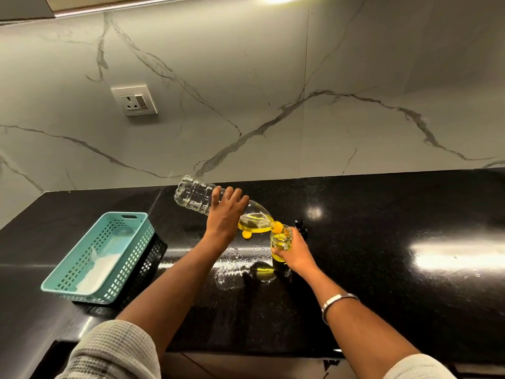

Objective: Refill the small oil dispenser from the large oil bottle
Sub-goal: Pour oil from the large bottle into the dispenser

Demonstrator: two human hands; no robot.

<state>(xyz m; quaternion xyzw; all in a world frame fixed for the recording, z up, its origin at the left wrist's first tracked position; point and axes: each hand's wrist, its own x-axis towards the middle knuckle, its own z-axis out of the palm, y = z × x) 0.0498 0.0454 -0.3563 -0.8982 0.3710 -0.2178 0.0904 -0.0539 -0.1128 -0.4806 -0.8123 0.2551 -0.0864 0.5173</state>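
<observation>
The left hand's fingers [228, 193] curl round the clear ribbed plastic bottle [196, 196], tipped so its yellow oil pools at the neck over the small glass jar [281, 243], which the right hand [293, 251] grips upright on the glossy black worktop [382, 242].

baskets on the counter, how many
2. A teal basket sits at the left of the black counter; a black basket lies close against its right side, mostly hidden behind it. Nothing shows of any others.
</observation>
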